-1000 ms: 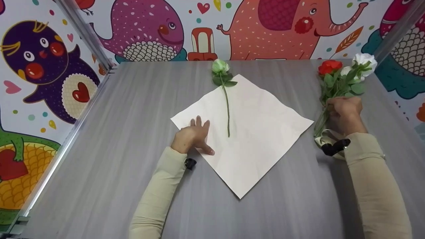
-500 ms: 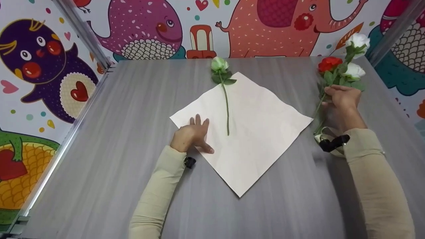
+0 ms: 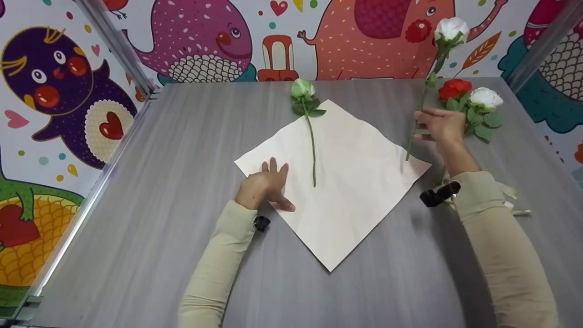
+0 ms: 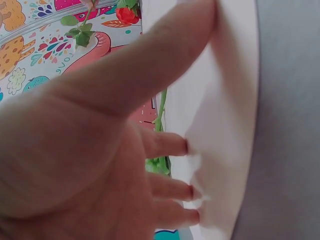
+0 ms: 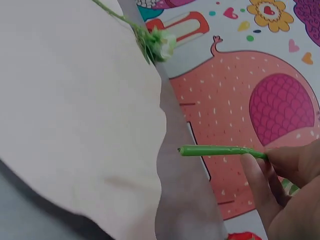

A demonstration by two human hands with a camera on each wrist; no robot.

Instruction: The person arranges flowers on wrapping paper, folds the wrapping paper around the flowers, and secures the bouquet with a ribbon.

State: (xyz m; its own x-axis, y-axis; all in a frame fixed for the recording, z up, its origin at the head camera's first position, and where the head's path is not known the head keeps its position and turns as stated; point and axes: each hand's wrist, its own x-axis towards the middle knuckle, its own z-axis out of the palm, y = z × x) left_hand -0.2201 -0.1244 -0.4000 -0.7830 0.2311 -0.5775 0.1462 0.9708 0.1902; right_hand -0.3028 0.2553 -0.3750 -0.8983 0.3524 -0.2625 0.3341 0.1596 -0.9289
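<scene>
A cream sheet of paper (image 3: 355,196) lies cornerwise on the table. On its left edge my left hand (image 3: 263,187) rests with fingers spread, and the left wrist view shows the fingertips (image 4: 175,144) touching the paper. A pale green rose (image 3: 303,90) lies on the sheet, its bloom past the upper edge. At the right, my right hand (image 3: 442,125) pinches the stem of a white rose (image 3: 451,31), held upright with the stem's end over the sheet's right corner. The right wrist view shows the cut stem end (image 5: 210,150) sticking out from the fingers.
A red rose (image 3: 455,88) and another white rose (image 3: 485,98) lie behind my right hand. Pale ribbon (image 3: 508,191) lies partly hidden under the right forearm. Cartoon-printed walls (image 3: 200,36) border the grey table (image 3: 150,191) at the back and sides.
My right hand has drawn one white rose out of the bunch and carried it left toward the paper. The red and other white rose stay behind. My left hand keeps its place.
</scene>
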